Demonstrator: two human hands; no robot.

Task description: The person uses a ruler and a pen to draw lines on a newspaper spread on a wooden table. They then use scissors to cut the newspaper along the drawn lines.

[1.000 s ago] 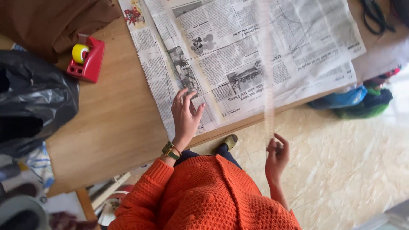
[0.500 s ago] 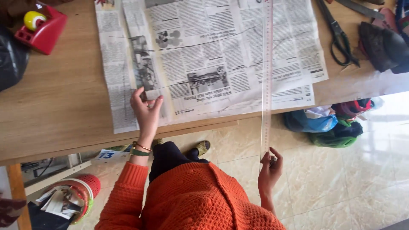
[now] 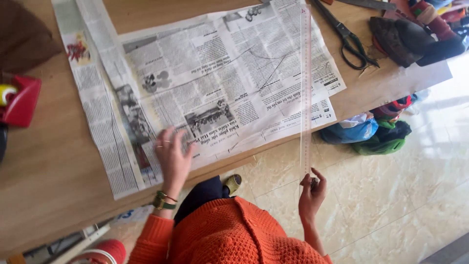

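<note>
— Where are your fingers just now?

— Your right hand (image 3: 311, 188) has its fingertips pinched together on the near end of the long clear ruler (image 3: 306, 93); that end sticks out past the table edge, over the tiled floor (image 3: 391, 195); from your fingers the ruler runs straight away from you, across the right part of the newspaper (image 3: 220, 83), its far end near the paper's top edge.

— And the other hand?

— Your left hand (image 3: 173, 156) lies flat with fingers spread apart, pressing the near edge of the newspaper onto the wooden table (image 3: 44, 171); it grips nothing; a watch (image 3: 162, 203) sits at that wrist, above the orange sleeve (image 3: 151, 237).

— What lies further out?

— Curved pencil lines cross the paper just left of the ruler; black scissors (image 3: 349, 39) lie on the table to the right, well apart from the ruler; dark shoes (image 3: 410, 36) beyond them; a red holder (image 3: 22, 100) at the far left; blue and green bags (image 3: 371, 134) on the floor under the table edge.
</note>
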